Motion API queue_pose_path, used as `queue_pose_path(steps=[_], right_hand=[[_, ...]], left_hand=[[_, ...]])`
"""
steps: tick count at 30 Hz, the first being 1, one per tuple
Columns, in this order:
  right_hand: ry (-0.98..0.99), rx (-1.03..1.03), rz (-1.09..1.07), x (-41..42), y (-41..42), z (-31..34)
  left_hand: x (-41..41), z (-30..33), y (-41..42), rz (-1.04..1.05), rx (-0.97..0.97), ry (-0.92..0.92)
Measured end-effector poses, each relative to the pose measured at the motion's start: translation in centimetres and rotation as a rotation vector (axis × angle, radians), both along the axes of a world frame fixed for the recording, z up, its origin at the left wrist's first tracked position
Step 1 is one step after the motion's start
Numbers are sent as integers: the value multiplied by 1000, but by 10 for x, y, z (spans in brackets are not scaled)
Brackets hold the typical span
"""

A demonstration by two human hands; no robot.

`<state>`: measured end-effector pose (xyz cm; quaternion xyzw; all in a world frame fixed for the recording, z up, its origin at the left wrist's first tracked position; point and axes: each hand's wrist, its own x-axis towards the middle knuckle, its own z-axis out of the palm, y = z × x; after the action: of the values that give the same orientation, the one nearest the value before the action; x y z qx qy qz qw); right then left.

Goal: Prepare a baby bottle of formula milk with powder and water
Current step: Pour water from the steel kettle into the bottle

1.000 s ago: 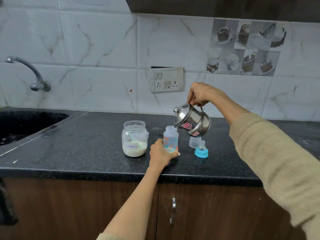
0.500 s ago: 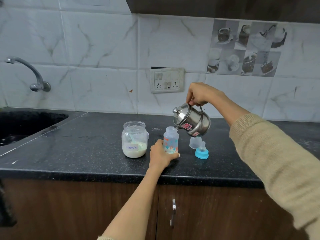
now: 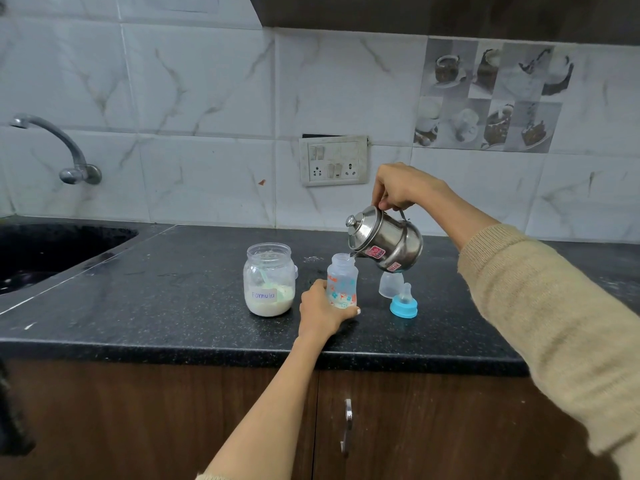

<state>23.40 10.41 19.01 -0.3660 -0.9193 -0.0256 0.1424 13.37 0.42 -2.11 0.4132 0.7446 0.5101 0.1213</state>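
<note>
- a black sink [image 3: 52,251] is set into the dark speckled desk [image 3: 173,306] at about 9 o'clock, with a curved metal tap [image 3: 65,150] on the marble-tiled wall above it.
- left of centre on the desk stands an open clear jar [image 3: 269,279] labelled "formula", part full of pale powder, with a scoop [image 3: 265,277] leaning inside.
- just right of the jar, the left hand [image 3: 323,311] grips the lower part of a baby bottle [image 3: 343,280], which stands upright on the desk, uncapped, with orange and blue prints.
- at about 12 o'clock on the wall is a white switch and socket plate [image 3: 334,160].
- above and right of the bottle, the right hand [image 3: 403,187] grasps the handle of a small steel kettle [image 3: 386,239], tilted left so its spout meets the bottle's open mouth.
- below the kettle a clear bottle cap [image 3: 389,285] sits on the desk, and touching it in front is a blue ring with a teat [image 3: 403,304].
- a beige sleeve [image 3: 554,306] covers the right arm toward 4 o'clock.
- brown cupboard doors [image 3: 433,427] sit under the desk.
</note>
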Motion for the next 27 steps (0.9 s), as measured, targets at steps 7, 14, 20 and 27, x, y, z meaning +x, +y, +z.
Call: queue_pose_path(steps=[7,14,20,27], right_hand=[[0,11,-3,0,-1,0],[-11,13,-3,1,-1,0],[-10,26,-4,0,-2,0],[-14,34,1,-2,-4,0]], left_hand=[[-1,0,1,4,-5,5],[-1,-1,1,6,-5,14],[-1,-2,2,2,0,7],[-2,-2,3,1,-1,3]])
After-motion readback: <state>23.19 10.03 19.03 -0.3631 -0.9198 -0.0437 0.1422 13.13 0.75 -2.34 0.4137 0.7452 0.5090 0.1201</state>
